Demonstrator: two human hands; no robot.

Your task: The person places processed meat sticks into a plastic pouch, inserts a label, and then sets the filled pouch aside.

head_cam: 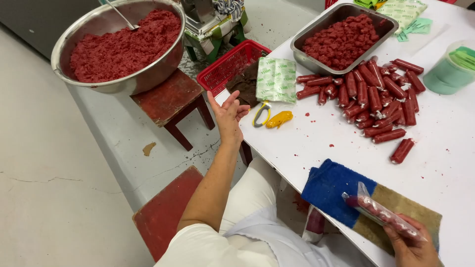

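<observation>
Left hand (228, 112): fingers spread apart, palm open, holding nothing; it hovers over the near left edge of the white table (445, 148), just beside the yellow-handled tool (273, 119) and the red basket (228, 63).

Right hand (413, 244): fingers closed around one clear plastic casing (381, 212) part-filled with red meat. The casing lies tilted over a blue-and-tan cloth (336, 190) at the table's near edge, its loose end pointing up-left.

Left to right:
- One large steel bowl (116, 81) of red minced meat, a spoon handle standing in it, resting on one red stool (170, 99). A second red stool (163, 215) sits lower, by the person's knee.
- One red basket, overhanging the table corner, holding a dark cloth; one green-printed packet (276, 79) leans against it.
- One rectangular steel tray (316, 34) of minced meat, far side of table.
- Pile of filled red sausages (376, 96), roughly thirty; exact count cannot be told, as they overlap. One lies apart, nearest the cloth.
- One pale green lidded tub (452, 69) at the right edge.

Open room: bare tabletop between the cloth and the sausage pile, speckled with meat crumbs.
</observation>
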